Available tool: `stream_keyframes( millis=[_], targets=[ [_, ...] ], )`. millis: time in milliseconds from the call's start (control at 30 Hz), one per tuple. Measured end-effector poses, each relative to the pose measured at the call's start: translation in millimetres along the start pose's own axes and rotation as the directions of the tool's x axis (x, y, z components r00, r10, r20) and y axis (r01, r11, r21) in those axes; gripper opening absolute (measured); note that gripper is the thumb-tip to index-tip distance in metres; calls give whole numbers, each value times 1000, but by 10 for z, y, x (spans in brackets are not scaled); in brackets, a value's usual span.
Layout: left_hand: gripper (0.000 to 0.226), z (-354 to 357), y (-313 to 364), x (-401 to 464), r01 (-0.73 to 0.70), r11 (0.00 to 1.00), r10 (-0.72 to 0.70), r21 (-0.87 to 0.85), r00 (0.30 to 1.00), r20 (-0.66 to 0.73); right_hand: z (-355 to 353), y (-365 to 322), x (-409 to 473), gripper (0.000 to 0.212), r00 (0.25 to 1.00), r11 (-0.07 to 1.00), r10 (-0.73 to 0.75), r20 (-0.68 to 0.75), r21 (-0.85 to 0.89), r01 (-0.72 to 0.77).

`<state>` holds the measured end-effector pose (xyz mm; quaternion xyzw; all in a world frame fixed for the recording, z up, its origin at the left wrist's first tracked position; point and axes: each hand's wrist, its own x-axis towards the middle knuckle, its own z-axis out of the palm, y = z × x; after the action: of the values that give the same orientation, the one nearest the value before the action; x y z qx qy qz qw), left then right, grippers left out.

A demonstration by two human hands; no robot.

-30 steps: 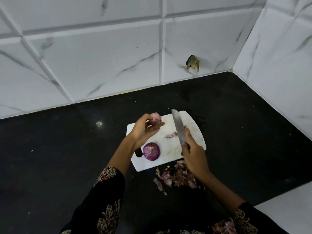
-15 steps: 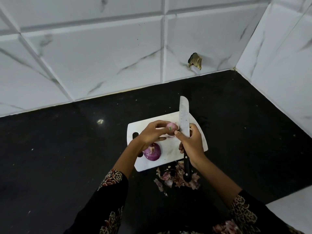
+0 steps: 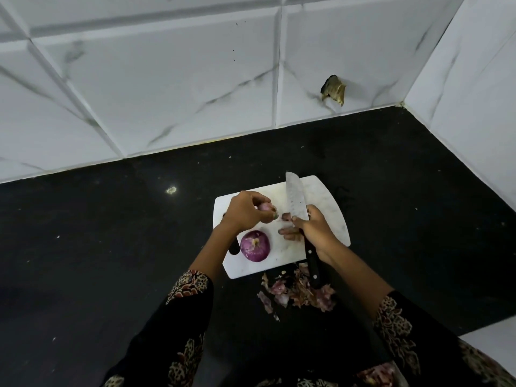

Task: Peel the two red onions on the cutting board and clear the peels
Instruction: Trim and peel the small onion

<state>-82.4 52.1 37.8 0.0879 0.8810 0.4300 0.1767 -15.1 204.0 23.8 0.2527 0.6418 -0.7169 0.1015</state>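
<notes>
White plastic, the board (image 3: 329, 202) lies on a black counter (image 3: 111, 247) at the foot of a marble-veined tile wall (image 3: 167, 79). The left hand (image 3: 245, 212) hovers over the board's 10 o'clock part, its fingers curled round a small pale-pink onion (image 3: 264, 206), of which only a sliver shows past the fingertips. At 3 o'clock of that hand, just beside it, the right hand (image 3: 314, 229) grips a knife (image 3: 295, 199) where blade meets handle; the blade points away toward 12 o'clock, and the dark handle runs back toward 6 o'clock beyond the board's near edge. The hands are close but whether they touch cannot be told. A second onion (image 3: 255, 245), purple and peeled, sits on the board at 6 o'clock of the left hand, near the board's handle slot and apart from both hands. Off the board, at its 5 o'clock corner, a heap of peels (image 3: 296, 293) lies on the counter, partly under the knife handle. Both forearms wear dark patterned sleeves (image 3: 184, 303). A brownish chipped patch (image 3: 333, 90) marks the wall at 12 o'clock of the board.
</notes>
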Motion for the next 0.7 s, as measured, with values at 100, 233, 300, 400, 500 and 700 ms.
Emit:
stream_keyframes(
  millis=[100, 233, 300, 400, 500, 700],
  targets=[
    [27, 58, 21, 13, 6, 1000, -6, 22, 1000, 21, -11, -20, 45, 21, 994, 983, 54, -98, 181, -35],
    [36, 156, 7, 36, 16, 999, -17, 34, 1000, 26, -58, 46, -40, 24, 957, 968, 48, -287, 249, 26],
    [38, 195, 15, 51, 13, 998, -15, 57, 1000, 23, -89, 74, -123, 23, 944, 979, -1, -329, 191, 67],
    [45, 214, 36, 77, 5, 994, -10, 105, 999, 47, -132, 58, -246, 14, 934, 987, -154, -322, -102, 128],
    [51, 203, 48, 85, 0, 987, -12, 158, 997, 75, -174, 21, -318, 16, 935, 893, -298, -191, -401, 202],
    [37, 201, 75, 50, -28, 979, 27, 202, 1000, 8, -94, 11, -382, 59, 950, 598, -291, 115, -753, 275]
  ],
)
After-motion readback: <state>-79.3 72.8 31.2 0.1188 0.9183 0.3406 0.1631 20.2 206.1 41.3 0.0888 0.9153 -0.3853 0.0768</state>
